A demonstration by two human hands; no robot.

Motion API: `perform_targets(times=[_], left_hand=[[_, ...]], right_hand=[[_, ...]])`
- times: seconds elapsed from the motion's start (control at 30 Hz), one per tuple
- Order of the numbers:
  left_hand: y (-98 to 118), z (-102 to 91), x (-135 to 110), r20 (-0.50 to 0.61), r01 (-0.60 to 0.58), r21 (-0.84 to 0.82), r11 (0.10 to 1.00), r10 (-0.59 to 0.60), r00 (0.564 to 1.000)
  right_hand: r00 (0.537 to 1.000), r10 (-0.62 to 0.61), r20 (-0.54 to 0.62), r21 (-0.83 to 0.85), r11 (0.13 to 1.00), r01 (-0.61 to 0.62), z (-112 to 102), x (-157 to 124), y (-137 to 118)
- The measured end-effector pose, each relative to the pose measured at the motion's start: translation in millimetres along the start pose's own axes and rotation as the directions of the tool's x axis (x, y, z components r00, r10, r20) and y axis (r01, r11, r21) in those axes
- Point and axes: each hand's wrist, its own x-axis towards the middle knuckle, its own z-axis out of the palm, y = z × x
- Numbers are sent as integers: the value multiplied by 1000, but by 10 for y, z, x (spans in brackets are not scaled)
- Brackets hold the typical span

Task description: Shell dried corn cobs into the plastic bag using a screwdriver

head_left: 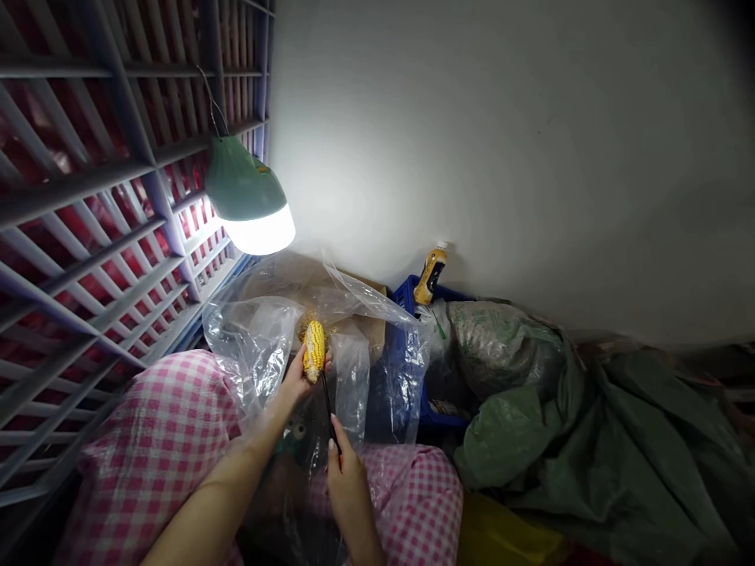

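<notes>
My left hand point(300, 377) is closed round the lower end of a yellow corn cob point(314, 350), held upright over the mouth of a clear plastic bag point(259, 346). My right hand point(345, 472) is closed on a thin dark tool point(328, 405) whose tip points up toward the base of the cob. Both hands work above my lap, which is covered in pink checked cloth point(159, 440). The bag lines a cardboard box, and some loose yellow kernels show inside.
A green hanging lamp point(248, 196) shines just above the bag. Stacked slatted crates point(88, 204) rise at the left. A blue crate point(413, 314) with a yellow bottle point(430, 273) stands by the white wall. Green sacks point(560, 409) lie at the right.
</notes>
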Motion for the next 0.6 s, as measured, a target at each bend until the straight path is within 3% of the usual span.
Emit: perform_targets(times=[0.13,0.27,0.37,0.47,0.6], left_hand=[[13,-17,6,4,79,-101,992,-79,997],[-10,-32,13,8,130,-83,988,-129,992],[-45,-30,21,-15,116,-31,993,-116,993],[-97,-23,26,-52,91,20,996,-90,995],[-187,-16,20,-28,25,52,998,-24,999]], right_hand=[[1000,0,-5,-61,998,0,7,1,-2],[999,-18,-41,-31,999,17,41,-1,94],[990,74,-116,144,988,-57,116,59,231],[959,226,-168,371,916,-151,200,232,341],[919,315,-238,561,817,-135,261,614,314]])
